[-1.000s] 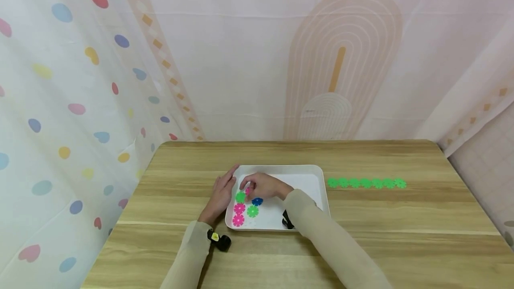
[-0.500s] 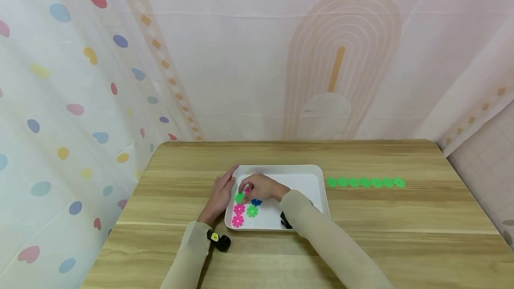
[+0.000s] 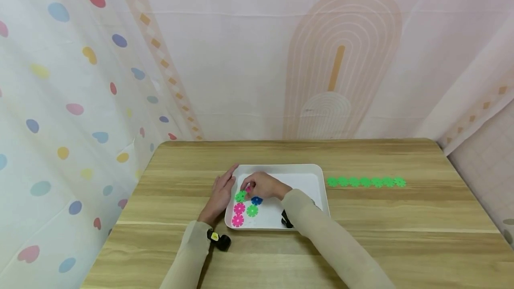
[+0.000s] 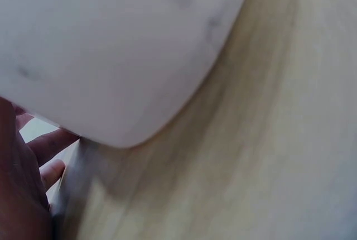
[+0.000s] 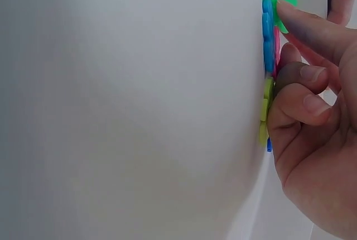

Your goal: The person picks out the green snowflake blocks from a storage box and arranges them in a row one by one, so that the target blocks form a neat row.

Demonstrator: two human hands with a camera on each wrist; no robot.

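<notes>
Wooden table (image 3: 361, 217), no readable writing: right hand (image 3: 265, 185) pinches a green flower piece (image 3: 240, 196) in the white tray (image 3: 305, 177); left hand (image 3: 222, 193) rests flat at its left rim.

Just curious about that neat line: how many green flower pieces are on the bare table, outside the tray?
7, all in one row on the table, right of the white tray. More green ones lie inside the tray, not counted.

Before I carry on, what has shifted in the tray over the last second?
Very little. The right hand stays over the tray's left part, fingers at a pink flower piece beside the green flower piece, which barely shifted; whether it grips one is unclear. The left hand still rests flat at the white tray edge. The green row on the table has not moved.
</notes>
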